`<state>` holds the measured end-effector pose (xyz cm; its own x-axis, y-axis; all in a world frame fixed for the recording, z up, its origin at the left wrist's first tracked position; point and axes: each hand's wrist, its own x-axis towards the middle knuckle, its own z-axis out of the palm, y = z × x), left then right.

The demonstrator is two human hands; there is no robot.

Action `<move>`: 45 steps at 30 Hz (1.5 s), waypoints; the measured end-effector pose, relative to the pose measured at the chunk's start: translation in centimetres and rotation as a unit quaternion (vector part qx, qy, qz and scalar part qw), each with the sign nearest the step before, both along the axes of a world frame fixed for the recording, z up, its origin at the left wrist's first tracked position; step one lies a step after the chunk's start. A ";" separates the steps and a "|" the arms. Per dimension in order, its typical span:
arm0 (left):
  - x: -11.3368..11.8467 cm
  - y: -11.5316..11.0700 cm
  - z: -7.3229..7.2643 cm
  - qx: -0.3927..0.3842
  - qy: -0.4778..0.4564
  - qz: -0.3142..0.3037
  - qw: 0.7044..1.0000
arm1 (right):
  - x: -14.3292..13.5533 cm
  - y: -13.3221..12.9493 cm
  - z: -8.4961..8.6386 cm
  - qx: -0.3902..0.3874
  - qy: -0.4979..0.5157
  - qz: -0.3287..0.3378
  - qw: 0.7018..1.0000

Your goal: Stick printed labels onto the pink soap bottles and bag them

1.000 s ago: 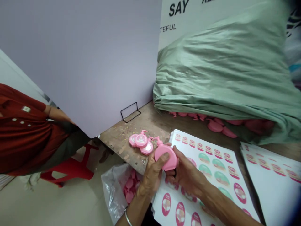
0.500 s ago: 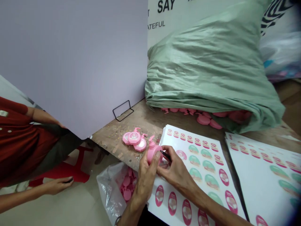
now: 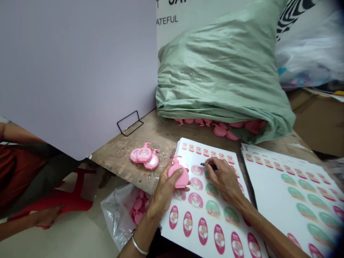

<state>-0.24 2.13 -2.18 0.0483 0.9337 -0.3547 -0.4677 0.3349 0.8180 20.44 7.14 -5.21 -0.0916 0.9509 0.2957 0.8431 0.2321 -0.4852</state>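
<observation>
Sticker sheet (image 3: 211, 224) lay nearest, many stickers (image 3: 219, 239) unused. Left hand (image 3: 163, 186), fingers closed around pink bottle (image 3: 178, 178), visible face bare. Right hand (image 3: 225, 181): fingers pinched dark slim tool (image 3: 213, 166). Beyond, three labelled bottles (image 3: 144, 154) lay on tabletop (image 3: 161, 129); farther, bottles beneath green sack (image 3: 220, 75), labels not discernible.

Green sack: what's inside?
Pink pump bottles show at the open lower edge of the green sack. It covers everything deeper, so any other contents, and how full it is, can't be seen.

One held bottle (image 3: 183, 179), three tabletop bottles (image 3: 144, 154), two sheet stacks (image 3: 200, 213)
</observation>
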 end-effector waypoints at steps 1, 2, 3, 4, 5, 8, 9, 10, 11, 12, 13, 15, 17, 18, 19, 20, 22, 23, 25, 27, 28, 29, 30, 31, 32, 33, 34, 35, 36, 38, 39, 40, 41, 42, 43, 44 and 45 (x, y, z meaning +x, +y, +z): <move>0.4 0.2 -0.1 -0.001 0.005 -0.007 1.000 | 0.2 -0.2 -0.2 0.009 -0.022 0.000 1.000; 0.6 0.4 -0.1 -0.002 0.005 -0.013 1.000 | 0.3 -0.4 -0.4 0.017 -0.039 0.001 0.999; 0.9 0.6 -0.2 -0.004 0.002 -0.020 1.000 | 0.3 -0.6 -0.5 0.024 -0.051 0.002 0.998; 1.1 0.8 -0.3 -0.006 -0.004 -0.028 1.000 | 0.4 -0.7 -0.6 0.030 -0.060 0.005 0.998; 1.3 0.9 -0.4 -0.009 -0.009 -0.033 0.999 | 0.4 -0.8 -0.6 0.036 -0.066 0.009 0.997; 1.5 1.3 -0.9 -0.008 -0.017 -0.037 0.999 | 0.5 -0.9 -0.6 0.046 -0.080 0.017 0.996; 1.5 1.3 -1.1 -0.003 -0.017 -0.036 0.999 | 0.5 -1.0 -0.6 0.047 -0.082 0.020 0.995; 1.5 1.4 -1.3 0.001 -0.015 -0.036 0.999 | 0.5 -1.0 -0.7 0.047 -0.082 0.022 0.995; 1.6 1.4 -1.4 0.003 -0.011 -0.037 0.999 | 0.5 -1.0 -0.7 0.046 -0.078 0.024 0.996; 1.5 1.4 -1.5 0.003 -0.007 -0.039 0.999 | 0.5 -1.0 -0.7 0.044 -0.073 0.027 0.996; 1.5 1.4 -1.6 0.002 -0.003 -0.040 0.999 | 0.6 -1.1 -0.8 0.042 -0.066 0.030 0.997; 1.6 1.4 -1.7 0.002 0.003 -0.047 0.999 | 0.6 -1.1 -0.8 0.035 -0.052 0.039 0.997; 1.5 1.5 -1.6 0.006 0.005 -0.053 0.999 | 0.6 -1.1 -0.8 0.035 -0.038 0.044 0.998; 1.5 1.5 -1.5 0.005 0.004 -0.057 0.998 | 0.6 -1.1 -0.8 0.038 -0.033 0.039 0.998; 1.5 1.5 -1.4 0.002 0.001 -0.061 0.998 | 0.6 -1.1 -0.8 0.042 -0.030 0.031 0.998; 1.5 1.5 -1.3 -0.003 -0.002 -0.064 0.998 | 0.6 -1.1 -0.8 0.046 -0.029 0.023 0.998; 1.4 1.5 -1.2 -0.010 -0.004 -0.068 0.998 | 0.6 -1.2 -0.7 0.047 -0.032 0.014 0.998; 1.4 1.5 -1.1 -0.010 0.001 -0.067 0.998 | 0.6 -1.2 -0.7 0.045 -0.035 0.017 0.998; 1.4 1.6 -1.2 -0.005 0.015 -0.065 0.998 | 0.7 -1.2 -0.7 0.036 -0.037 0.028 0.998; 1.4 1.6 -1.3 -0.003 0.032 -0.065 0.997 | 0.7 -1.2 -0.7 0.028 -0.034 0.031 0.999; 1.3 1.6 -1.4 -0.002 0.039 -0.066 0.997 | 0.7 -1.2 -0.7 0.024 -0.032 0.030 0.999; 1.3 1.6 -1.4 -0.001 0.046 -0.067 0.997 | 0.7 -1.2 -0.7 0.019 -0.030 0.028 0.999; 1.3 1.6 -1.5 0.001 0.053 -0.068 0.996 | 0.7 -1.2 -0.7 0.015 -0.028 0.026 0.999; 1.3 1.5 -1.6 0.004 0.059 -0.068 0.996 | 0.7 -1.1 -0.7 0.011 -0.027 0.024 0.999; 1.2 1.5 -1.7 0.009 0.064 -0.068 0.996 | 0.7 -1.1 -0.7 0.008 -0.025 0.022 0.999; 1.2 1.5 -1.7 0.013 0.069 -0.069 0.995 | 0.7 -1.1 -0.7 0.007 -0.025 0.020 0.999; 1.1 1.5 -1.8 0.018 0.074 -0.070 0.995 | 0.6 -1.1 -0.7 0.008 -0.026 0.018 0.999; 1.1 1.5 -1.9 0.022 0.077 -0.070 0.994 | 0.6 -1.1 -0.7 0.009 -0.029 0.014 0.999; 1.1 1.5 -1.9 0.026 0.078 -0.073 0.994 | 0.5 -1.0 -0.8 0.011 -0.032 0.008 0.999; 1.0 1.4 -2.1 0.034 0.078 -0.077 0.993 | 0.4 -1.0 -0.9 0.015 -0.032 -0.007 0.999; 1.0 1.4 -2.1 0.036 0.078 -0.077 0.993 | 0.3 -1.0 -0.9 0.015 -0.028 -0.013 0.999; 0.9 1.4 -2.1 0.038 0.081 -0.078 0.993 | 0.3 -0.9 -0.9 0.011 -0.023 -0.020 0.999; 0.9 1.4 -2.0 0.041 0.086 -0.079 0.992 | 0.3 -0.8 -0.7 0.002 -0.017 -0.028 0.999; 0.9 1.4 -1.9 0.044 0.095 -0.080 0.991 | 0.3 -0.7 -0.5 -0.012 -0.013 -0.035 0.999; 0.8 1.4 -1.6 0.049 0.109 -0.083 0.989 | 0.2 -0.5 -0.2 -0.034 -0.010 -0.043 0.998; 0.8 1.4 -1.4 0.055 0.128 -0.087 0.986 | 0.2 -0.3 0.2 -0.062 -0.007 -0.050 0.997; 0.7 1.4 -1.1 0.059 0.149 -0.093 0.983 | 0.2 -0.1 0.6 -0.094 -0.002 -0.055 0.994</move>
